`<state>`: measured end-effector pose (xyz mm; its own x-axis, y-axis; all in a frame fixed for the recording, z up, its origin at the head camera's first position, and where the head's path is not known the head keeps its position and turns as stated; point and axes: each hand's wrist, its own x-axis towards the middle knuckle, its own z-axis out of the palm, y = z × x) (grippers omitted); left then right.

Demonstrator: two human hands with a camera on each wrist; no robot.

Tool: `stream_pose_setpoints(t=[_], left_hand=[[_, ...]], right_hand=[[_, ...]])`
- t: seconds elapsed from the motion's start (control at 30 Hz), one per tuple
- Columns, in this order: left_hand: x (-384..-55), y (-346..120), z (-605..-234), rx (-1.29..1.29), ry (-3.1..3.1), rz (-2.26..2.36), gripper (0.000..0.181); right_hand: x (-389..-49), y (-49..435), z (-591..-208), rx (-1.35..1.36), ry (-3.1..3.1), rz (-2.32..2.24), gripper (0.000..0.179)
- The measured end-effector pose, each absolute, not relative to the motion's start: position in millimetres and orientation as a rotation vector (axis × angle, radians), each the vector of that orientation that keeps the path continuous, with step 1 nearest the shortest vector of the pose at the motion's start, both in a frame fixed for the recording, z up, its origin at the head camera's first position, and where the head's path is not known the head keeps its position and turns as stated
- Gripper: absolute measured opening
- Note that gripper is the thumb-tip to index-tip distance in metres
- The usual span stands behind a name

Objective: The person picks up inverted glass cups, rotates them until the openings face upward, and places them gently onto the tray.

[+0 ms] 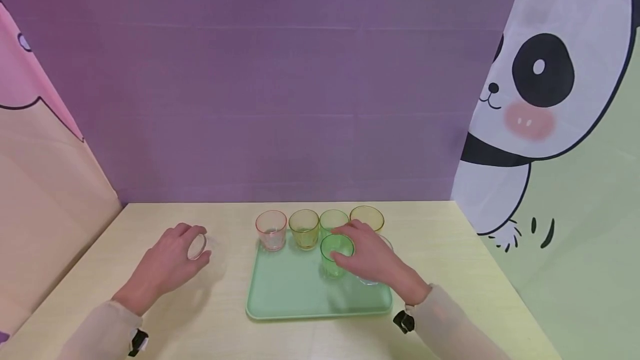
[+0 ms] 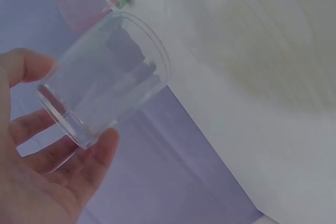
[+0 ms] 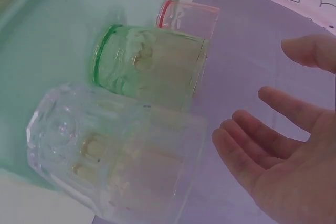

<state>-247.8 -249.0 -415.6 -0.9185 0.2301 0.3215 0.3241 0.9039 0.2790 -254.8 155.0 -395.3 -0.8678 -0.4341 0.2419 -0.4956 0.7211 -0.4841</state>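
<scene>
Left of the tray, my left hand [image 1: 172, 263] holds a clear glass [image 2: 110, 72], thumb and fingertips around one end of it. My right hand [image 1: 367, 254] hovers over the tray's right side, fingers spread and gently bent, with nothing between them. Just beneath it stands a green glass [image 1: 336, 263]. A second clear glass [image 3: 105, 145] stands at the tray's right, mostly hidden by that hand in the head view. Along the back stand a pink-rimmed glass [image 1: 271, 235], a yellow glass [image 1: 304, 232], another green glass [image 1: 332, 217] and an amber-rimmed glass [image 1: 366, 215].
A light green tray [image 1: 290, 299] lies on the pale wooden table [image 1: 225, 321] under the glasses. A purple cloth backdrop [image 1: 290, 99] rises behind the table, with cartoon-printed panels at both sides.
</scene>
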Motion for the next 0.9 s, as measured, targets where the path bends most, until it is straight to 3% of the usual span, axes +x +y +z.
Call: stream_pose_setpoints(t=[0.9], left_hand=[[-239,-219,-414,-0.512,-2.448,-0.705,0.038]], right_hand=[[-247,144,-418,0.716,-2.573,1.445,0.039]])
